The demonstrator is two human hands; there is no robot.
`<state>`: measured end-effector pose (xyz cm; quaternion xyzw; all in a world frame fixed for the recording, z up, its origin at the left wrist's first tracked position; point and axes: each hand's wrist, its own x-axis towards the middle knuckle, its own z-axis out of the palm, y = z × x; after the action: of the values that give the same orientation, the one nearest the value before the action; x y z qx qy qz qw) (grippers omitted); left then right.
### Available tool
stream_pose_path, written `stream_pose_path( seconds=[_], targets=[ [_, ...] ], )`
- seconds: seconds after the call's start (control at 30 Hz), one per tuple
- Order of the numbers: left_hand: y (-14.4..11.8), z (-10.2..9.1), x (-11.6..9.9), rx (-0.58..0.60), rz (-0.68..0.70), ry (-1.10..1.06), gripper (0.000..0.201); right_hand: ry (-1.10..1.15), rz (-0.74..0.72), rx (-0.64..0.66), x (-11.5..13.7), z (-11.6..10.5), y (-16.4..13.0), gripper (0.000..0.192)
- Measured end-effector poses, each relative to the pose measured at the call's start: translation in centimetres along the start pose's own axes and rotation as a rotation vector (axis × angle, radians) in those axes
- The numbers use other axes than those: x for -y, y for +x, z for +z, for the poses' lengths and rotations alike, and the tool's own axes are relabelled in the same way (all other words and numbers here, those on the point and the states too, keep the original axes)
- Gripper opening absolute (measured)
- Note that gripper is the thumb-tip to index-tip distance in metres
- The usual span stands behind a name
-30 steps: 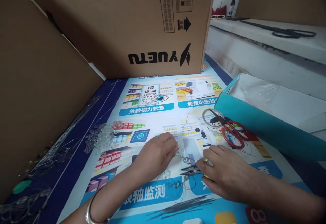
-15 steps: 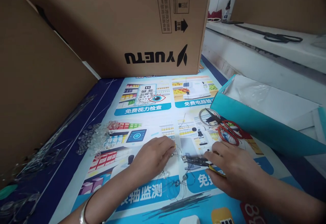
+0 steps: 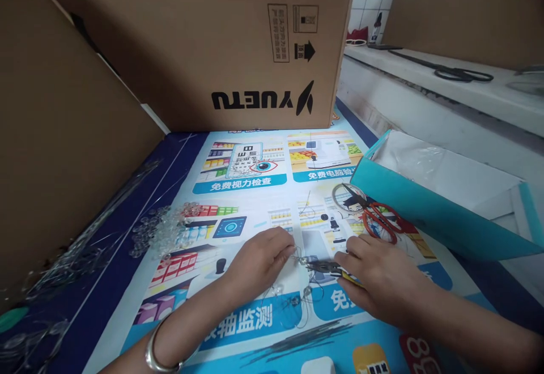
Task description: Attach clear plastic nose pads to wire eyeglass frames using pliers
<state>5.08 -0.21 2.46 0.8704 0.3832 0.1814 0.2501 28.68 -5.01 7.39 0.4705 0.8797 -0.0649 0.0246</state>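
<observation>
My left hand (image 3: 264, 258) is closed, thumb and fingers pinching a thin wire near the middle of the printed sheet. Clear beads (image 3: 302, 260) sit on the wire just right of those fingertips. My right hand (image 3: 378, 272) is wrapped around pliers (image 3: 325, 266) with yellow on the handles. The plier jaws point left and meet the wire at the beads; whether they grip it is too small to tell. Below, looped wire with more clear beads (image 3: 294, 301) hangs or lies on the sheet. Short dark wire pieces (image 3: 297, 341) lie nearer to me.
A heap of clear beads (image 3: 159, 229) lies at left, with tangled wires (image 3: 72, 266) beyond it. Red-handled scissors (image 3: 380, 221) rest above my right hand, beside a teal box (image 3: 425, 209). A large cardboard carton (image 3: 191, 39) stands behind; black scissors (image 3: 459, 73) lie on a ledge.
My right hand and the pliers have shifted slightly left, closer to my left fingertips. My left hand stays almost in place. The view has tilted a little.
</observation>
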Motion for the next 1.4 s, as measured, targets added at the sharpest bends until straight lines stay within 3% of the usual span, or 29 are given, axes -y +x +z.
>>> stream_pose_path(
  seconds=[0.27,0.6,0.93,1.27,1.4],
  targets=[
    [0.2,0.0,0.5,-0.046,0.046,-0.033,0.015,-0.12,-0.1,-0.109,-0.4,0.7,0.5,0.02],
    [0.1,0.2,0.5,-0.072,0.09,0.072,0.016,-0.074,-0.028,-0.049,0.0,0.1,0.9,0.022],
    [0.0,0.7,0.8,-0.23,0.159,0.108,0.015,-0.213,-0.138,-0.135,0.7,-0.2,1.7,0.018],
    [0.1,1.1,1.1,-0.245,0.217,0.094,0.012,-0.243,-0.214,-0.15,0.4,0.7,2.0,0.011],
    [0.2,1.3,1.1,-0.202,0.211,0.095,0.014,-0.216,-0.209,-0.169,0.3,1.1,2.1,0.014]
  ],
)
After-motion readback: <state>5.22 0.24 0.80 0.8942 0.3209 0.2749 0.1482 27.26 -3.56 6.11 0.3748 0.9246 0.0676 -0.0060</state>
